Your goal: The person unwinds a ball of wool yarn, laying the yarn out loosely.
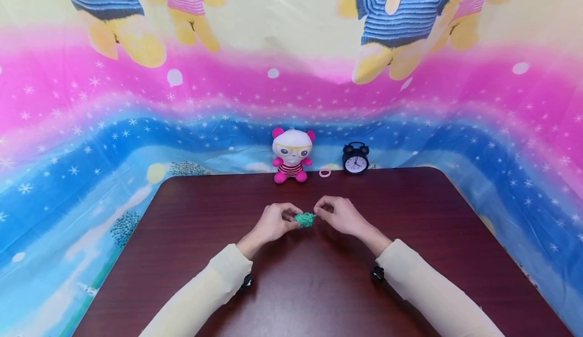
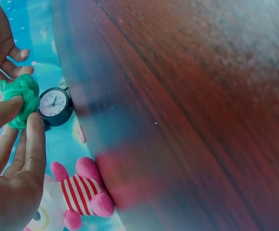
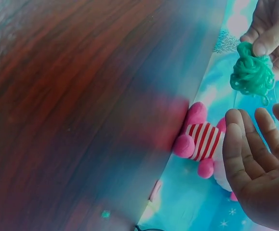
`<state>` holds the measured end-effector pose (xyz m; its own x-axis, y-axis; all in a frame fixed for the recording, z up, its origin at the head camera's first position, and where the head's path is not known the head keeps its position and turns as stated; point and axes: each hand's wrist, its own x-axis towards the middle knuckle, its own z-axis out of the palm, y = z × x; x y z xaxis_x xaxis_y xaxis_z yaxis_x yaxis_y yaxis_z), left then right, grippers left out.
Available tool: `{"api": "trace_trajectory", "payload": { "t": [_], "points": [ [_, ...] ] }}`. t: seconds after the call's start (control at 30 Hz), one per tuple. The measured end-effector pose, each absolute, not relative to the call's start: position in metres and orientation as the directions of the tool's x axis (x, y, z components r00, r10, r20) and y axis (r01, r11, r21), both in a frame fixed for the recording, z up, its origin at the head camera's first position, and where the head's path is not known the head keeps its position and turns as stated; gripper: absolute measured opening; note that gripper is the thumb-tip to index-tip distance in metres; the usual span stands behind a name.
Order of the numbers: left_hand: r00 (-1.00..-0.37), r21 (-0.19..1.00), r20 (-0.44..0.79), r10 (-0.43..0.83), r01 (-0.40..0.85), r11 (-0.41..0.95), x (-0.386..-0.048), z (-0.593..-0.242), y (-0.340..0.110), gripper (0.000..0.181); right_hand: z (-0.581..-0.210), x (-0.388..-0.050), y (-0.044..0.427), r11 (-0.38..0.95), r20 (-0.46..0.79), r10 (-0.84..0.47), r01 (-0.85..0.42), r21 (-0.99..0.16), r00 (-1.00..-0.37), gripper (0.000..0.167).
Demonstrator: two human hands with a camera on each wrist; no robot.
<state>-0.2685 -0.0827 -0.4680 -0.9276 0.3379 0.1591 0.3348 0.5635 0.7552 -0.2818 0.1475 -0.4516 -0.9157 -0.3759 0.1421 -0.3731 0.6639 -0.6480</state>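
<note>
A tangled bundle of shiny green cord (image 1: 304, 219) is held just above the table, near its middle. My left hand (image 1: 276, 221) pinches it from the left, thumb on one side and fingers on the other, clearest in the left wrist view. On the other side, my right hand (image 1: 339, 215) has its thumb and index fingertips together at the bundle's right end, seemingly pinching a loose strand. Its remaining fingers (image 3: 233, 139) are loosely bent in the right wrist view. The strand itself is too small to make out well.
Along the back edge of the brown table (image 1: 205, 256) sit a pink and white panda plush (image 1: 291, 156), a pale pink ring (image 1: 325, 173) and a black alarm clock (image 1: 356, 159). A printed cloth (image 1: 273, 94) hangs behind and round the sides.
</note>
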Motion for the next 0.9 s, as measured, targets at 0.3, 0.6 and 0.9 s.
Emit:
{"api": "trace_trajectory", "payload": {
  "t": [0.3,0.6,0.9],
  "points": [
    [-0.924,0.751,0.178,0.338,0.35,0.56,-0.2677,-0.4662,-0.0806,0.024,-0.4501,-0.2774,0.14,0.669,0.163,-0.427,-0.432,-0.605,-0.889,0.006],
    [-0.928,0.763,0.184,0.324,0.342,0.549,-0.2673,-0.4642,-0.0832,0.024,-0.4464,-0.2805,0.1417,0.689,0.147,-0.391,-0.395,-0.608,-0.909,0.006],
    [-0.915,0.762,0.186,0.358,0.364,0.535,-0.2688,-0.4655,-0.0863,0.044,-0.4418,-0.2835,0.1479,0.674,0.109,-0.337,-0.32,-0.666,-0.935,0.009]
  ]
}}
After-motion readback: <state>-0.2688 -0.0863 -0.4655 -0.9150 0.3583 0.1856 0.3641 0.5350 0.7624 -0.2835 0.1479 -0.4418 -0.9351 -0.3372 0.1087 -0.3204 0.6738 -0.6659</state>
